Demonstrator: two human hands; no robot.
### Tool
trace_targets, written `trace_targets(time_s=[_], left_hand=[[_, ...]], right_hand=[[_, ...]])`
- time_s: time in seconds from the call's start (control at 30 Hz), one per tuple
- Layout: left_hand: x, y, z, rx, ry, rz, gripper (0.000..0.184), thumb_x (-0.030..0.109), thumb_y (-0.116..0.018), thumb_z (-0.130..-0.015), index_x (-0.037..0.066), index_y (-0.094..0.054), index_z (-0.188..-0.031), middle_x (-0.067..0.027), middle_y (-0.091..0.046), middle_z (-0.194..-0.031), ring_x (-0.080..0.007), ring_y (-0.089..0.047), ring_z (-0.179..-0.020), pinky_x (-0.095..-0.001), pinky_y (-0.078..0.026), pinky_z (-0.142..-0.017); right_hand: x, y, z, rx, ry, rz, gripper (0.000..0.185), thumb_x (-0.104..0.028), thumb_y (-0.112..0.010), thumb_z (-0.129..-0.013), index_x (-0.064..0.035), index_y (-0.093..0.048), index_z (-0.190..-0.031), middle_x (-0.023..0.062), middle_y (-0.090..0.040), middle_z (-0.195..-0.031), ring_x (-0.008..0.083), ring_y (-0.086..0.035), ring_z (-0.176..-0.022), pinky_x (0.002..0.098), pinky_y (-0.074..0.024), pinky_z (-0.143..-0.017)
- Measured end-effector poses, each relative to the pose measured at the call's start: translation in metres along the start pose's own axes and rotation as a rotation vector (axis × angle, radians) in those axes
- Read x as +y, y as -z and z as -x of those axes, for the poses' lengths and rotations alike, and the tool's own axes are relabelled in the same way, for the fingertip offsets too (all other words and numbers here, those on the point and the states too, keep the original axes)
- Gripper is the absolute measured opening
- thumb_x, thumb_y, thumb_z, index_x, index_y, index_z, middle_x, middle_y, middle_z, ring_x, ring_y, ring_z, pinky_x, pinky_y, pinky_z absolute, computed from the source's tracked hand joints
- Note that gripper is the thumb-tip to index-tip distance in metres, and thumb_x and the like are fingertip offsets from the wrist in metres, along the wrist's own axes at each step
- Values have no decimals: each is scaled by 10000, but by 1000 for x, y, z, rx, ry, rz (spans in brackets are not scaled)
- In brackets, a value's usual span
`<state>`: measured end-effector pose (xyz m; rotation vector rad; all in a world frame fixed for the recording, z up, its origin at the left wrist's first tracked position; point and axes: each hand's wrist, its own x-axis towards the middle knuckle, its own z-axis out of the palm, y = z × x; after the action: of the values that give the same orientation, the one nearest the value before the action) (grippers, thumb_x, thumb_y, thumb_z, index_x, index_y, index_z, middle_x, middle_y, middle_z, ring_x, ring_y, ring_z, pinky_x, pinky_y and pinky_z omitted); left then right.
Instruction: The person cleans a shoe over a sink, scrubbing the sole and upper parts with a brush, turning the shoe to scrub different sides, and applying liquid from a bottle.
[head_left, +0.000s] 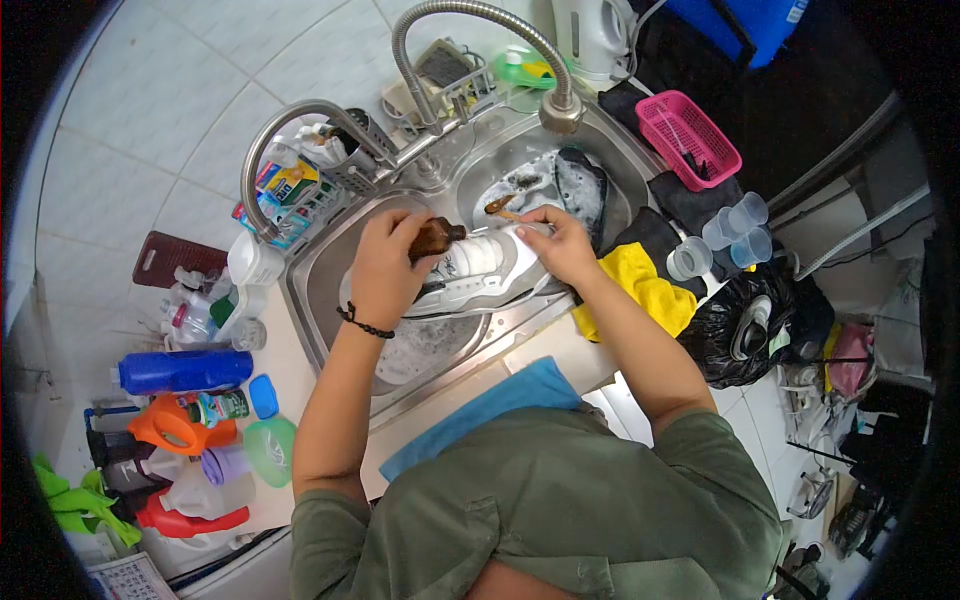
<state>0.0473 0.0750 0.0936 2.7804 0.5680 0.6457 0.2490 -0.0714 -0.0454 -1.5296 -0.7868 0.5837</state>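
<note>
My left hand is wrapped around a small brown bottle, tilted with its neck to the right above a white and grey sneaker. The sneaker lies across the divider of the double-bowl steel sink. Pinched in my right hand, at the sneaker's right end, is a wooden stick with a brown end; whether it is a spoon or a brush I cannot tell. Suds and a dark, foam-covered item fill the right bowl. Foamy water stands in the left bowl.
Two curved faucets arch over the sink. A yellow cloth, clear cups and a pink basket sit on the right. Several bottles, including a blue one, crowd the left counter. A blue towel lies along the front edge.
</note>
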Motion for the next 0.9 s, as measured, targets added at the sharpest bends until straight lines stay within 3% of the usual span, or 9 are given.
trace_targets(time_s=[0.13, 0.23, 0.27, 0.5, 0.57, 0.63, 0.7, 0.8, 0.9], left_hand=[[-17, 1, 12, 127, 177, 295, 484, 106, -814, -748, 50, -620, -1188, -104, -629, -1063, -255, -609, -1000, -349, -485, -905], [-51, 7, 39, 250, 494, 740, 515, 69, -797, -785, 32, -583, -1252, -83, -639, -1128, -203, -631, -994, -327, -518, -873], [-55, 12, 52, 371, 522, 717, 478, 85, -781, -823, -17, -559, -1235, -76, -647, -1100, -147, -625, -953, -305, -516, -845], [-187, 22, 185, 834, 809, 418, 371, 116, -766, -843, -17, -564, -1125, -71, -642, -936, -136, -605, -823, -294, -511, -769], [-209, 29, 207, 921, 881, 433, 429, 131, -765, -846, -38, -544, -1173, -100, -648, -1005, -174, -622, -862, -316, -515, -793], [-257, 26, 237, 908, 957, 168, 527, 138, -777, -835, -54, -499, -1239, -130, -641, -1099, -218, -631, -933, -336, -523, -826], [-267, 24, 242, 972, 1104, 146, 606, 144, -797, -815, -61, -465, -1279, -155, -626, -1166, -242, -628, -995, -350, -524, -863], [-263, 18, 242, 979, 1043, 276, 777, 173, -826, -787, -52, -360, -1366, -185, -570, -1235, -280, -597, -1077, -391, -499, -923], [-192, 15, 198, 1083, 1223, -168, 860, 212, -836, -762, -33, -318, -1403, -208, -489, -1323, -338, -494, -1205, -464, -407, -1004]], right_hand=[[-3, -1, 0, 14, 5, -19, 233, -176, -748, -849, -41, -689, -1029, 66, -683, -970, 113, -589, -760, 246, -467, -665], [-3, 0, 1, -8, -89, -29, 220, -155, -752, -844, -53, -692, -1030, 73, -687, -963, 125, -612, -775, 255, -483, -675], [-4, 0, 1, -12, -114, -55, 220, -156, -752, -846, -57, -692, -1033, 75, -690, -953, 125, -614, -766, 258, -489, -675], [-6, -2, 0, 5, -87, -62, 217, -153, -743, -866, -37, -678, -1037, 79, -696, -937, 106, -616, -761, 250, -500, -682], [-10, 1, -1, -19, -117, -30, 234, -177, -755, -856, -37, -681, -1028, 95, -698, -959, 118, -614, -787, 252, -495, -699], [-6, 1, 0, 3, -106, 65, 241, -188, -762, -847, -41, -684, -1021, 94, -698, -964, 123, -613, -804, 254, -492, -714], [2, 0, -1, 3, -86, 28, 239, -187, -760, -844, -41, -681, -1016, 109, -690, -989, 142, -618, -855, 269, -490, -766], [-4, 0, 1, -34, -64, -26, 216, -179, -741, -860, -41, -667, -1008, 103, -683, -980, 159, -621, -907, 278, -481, -817], [-2, 2, 0, -42, -30, 23, 202, -179, -733, -867, -43, -661, -997, 96, -679, -978, 167, -617, -929, 282, -469, -852]])
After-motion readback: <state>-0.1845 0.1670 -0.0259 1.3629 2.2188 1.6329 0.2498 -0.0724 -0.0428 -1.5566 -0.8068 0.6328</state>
